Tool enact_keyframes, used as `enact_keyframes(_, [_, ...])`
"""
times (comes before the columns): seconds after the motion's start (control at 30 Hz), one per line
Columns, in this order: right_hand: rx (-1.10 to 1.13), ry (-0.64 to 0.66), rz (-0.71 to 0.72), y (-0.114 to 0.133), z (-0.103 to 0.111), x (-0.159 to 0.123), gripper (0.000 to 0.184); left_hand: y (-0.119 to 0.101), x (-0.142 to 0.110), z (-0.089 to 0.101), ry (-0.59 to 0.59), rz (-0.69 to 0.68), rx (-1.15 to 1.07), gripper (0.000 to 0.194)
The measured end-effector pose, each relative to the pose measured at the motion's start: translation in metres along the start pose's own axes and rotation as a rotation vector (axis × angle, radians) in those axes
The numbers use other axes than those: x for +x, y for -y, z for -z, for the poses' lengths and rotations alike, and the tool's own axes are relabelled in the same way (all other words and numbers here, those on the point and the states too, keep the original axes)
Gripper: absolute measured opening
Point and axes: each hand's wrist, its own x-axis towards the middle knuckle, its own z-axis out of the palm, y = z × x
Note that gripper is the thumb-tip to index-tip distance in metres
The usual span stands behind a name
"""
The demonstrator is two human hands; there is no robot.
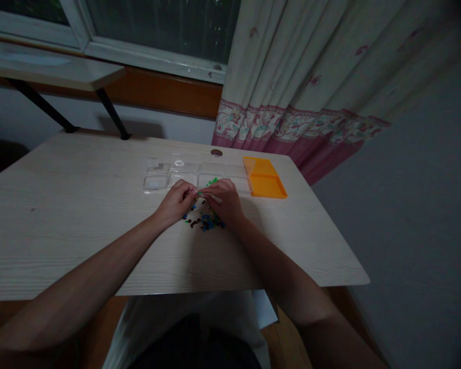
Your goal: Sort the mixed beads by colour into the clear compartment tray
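Over the middle of the table, my left hand [177, 200] and my right hand [226, 201] meet at the fingertips. A tiny green piece [200, 192] shows between them, at the fingertips of my right hand. The left fingers are curled into a pinch, and what they hold is too small to make out. Just below the hands lies a loose pile of small blue, black and green pieces [207, 221], partly hidden by my right hand. A few bright green pieces [212, 182] show behind the hands, at a clear compartment tray [170, 177].
Right of the tray stands an open orange case [268, 185]. A brown oval object [216, 152] lies near the back edge of the wooden table [80, 215]. A raised shelf [54, 66] on black legs occupies the back left. A curtain [292, 92] hangs behind.
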Motion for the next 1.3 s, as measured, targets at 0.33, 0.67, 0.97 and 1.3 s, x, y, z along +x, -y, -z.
enact_keyframes(0.33, [0.025,-0.035,0.018,-0.003,-0.003,0.0,0.018,-0.002,0.001,0.002,-0.027,-0.027,0.049,0.028])
enact_keyframes(0.67, [-0.069,-0.332,-0.281,-0.056,-0.002,0.003,0.017,-0.007,0.0,0.009,-0.081,-0.006,0.051,0.03])
enact_keyframes(0.97, [-0.146,-0.334,-0.315,-0.055,-0.005,0.0,0.014,-0.007,-0.001,0.008,-0.045,-0.03,0.078,0.03])
enact_keyframes(1.3, [-0.128,-0.327,-0.307,-0.058,-0.01,-0.002,0.017,-0.011,-0.001,0.01,-0.027,-0.056,0.098,0.031])
